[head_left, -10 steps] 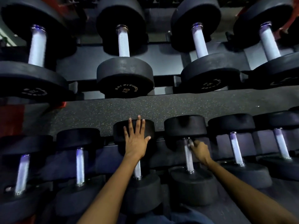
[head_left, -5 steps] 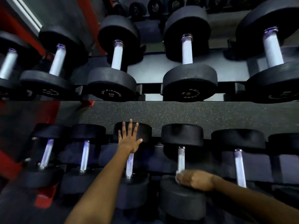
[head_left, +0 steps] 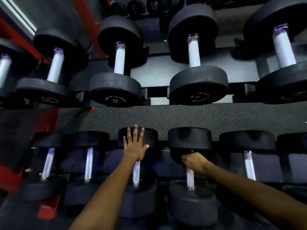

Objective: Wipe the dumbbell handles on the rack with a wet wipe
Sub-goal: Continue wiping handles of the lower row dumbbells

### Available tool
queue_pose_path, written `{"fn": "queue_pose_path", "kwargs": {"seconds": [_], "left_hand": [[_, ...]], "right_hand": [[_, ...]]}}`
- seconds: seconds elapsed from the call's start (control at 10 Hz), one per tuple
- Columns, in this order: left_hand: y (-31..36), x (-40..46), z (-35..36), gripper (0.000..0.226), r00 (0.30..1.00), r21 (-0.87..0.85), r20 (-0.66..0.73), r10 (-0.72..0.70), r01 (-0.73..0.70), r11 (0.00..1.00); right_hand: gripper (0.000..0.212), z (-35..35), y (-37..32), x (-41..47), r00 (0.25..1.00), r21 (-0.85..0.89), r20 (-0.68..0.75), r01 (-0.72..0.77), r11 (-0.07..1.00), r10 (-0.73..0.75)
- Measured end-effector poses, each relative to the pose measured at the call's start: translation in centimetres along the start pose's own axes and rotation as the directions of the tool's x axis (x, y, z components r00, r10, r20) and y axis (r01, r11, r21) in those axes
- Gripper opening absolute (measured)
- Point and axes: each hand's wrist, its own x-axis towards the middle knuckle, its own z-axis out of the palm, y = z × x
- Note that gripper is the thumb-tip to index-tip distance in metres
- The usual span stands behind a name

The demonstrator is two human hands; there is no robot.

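Down on the lower tier of the rack point(head_left: 162, 149), a row of black round-headed dumbbells lies with pale, knurled metal handles running toward the camera, each handle glinting bluish-white under the light. One handle point(head_left: 189, 179), on the dumbbell point(head_left: 191, 203) at about 5 o'clock in the view, is covered along its far portion by the right hand point(head_left: 194, 162), which sits at the top of the shaft just below the far head; only the near stretch of bare metal shows beneath the fist. That right hand is clenched round the handle, fingers curled over it; whether a wet wipe is pressed inside the grip cannot be told, since motion blur and shadow hide the palm. Just beside it, toward 9 o'clock, the left hand point(head_left: 135, 145) lies flat with fingers straight and spread, the palm pressing on the far head of the neighbouring dumbbell point(head_left: 137, 140), whose own handle point(head_left: 136, 173) emerges below the wrist. More dumbbells flank these two along the same tier. At 12 o'clock the upper tier holds larger dumbbells with thicker white handles, and one head point(head_left: 115, 92) carries printed lettering and the number 10. Speckled dark flooring point(head_left: 199, 117) shows between the tiers, and a red frame member point(head_left: 48, 211) stands at 8 o'clock.
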Motion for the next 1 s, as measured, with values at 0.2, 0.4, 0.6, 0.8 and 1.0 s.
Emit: {"fn": "queue_pose_path", "kwargs": {"seconds": [0.2,0.4,0.6,0.8,1.0], "left_hand": [[-0.2,0.0,0.4,0.074,1.000,-0.016,-0.016,0.016,-0.016,1.000],[-0.4,0.0,0.6,0.074,0.999,-0.026,-0.032,0.041,-0.042,0.999],[-0.6,0.0,1.0,0.075,0.995,-0.039,-0.068,0.067,-0.070,0.997],[-0.9,0.0,1.9,0.077,0.980,-0.044,-0.168,0.103,-0.112,0.993],[-1.1,0.3,2.4,0.076,0.948,-0.060,-0.281,0.146,-0.169,0.984]], "right_hand": [[0.030,-4.5,-4.7,1.0,0.713,0.450,0.656,-0.108,0.886,-0.246],[0.031,-5.2,-0.5,-5.4,0.817,0.702,0.449,-0.072,0.708,-0.362],[0.026,-2.1,1.7,-5.0,0.624,0.621,0.732,-0.776,0.109,0.275],[0.021,-2.5,-2.8,-1.3,0.501,0.590,0.774,-0.792,-0.155,0.387],[0.028,-2.7,-1.5,-1.2,0.535,0.564,0.792,-0.825,-0.018,0.293]]}}
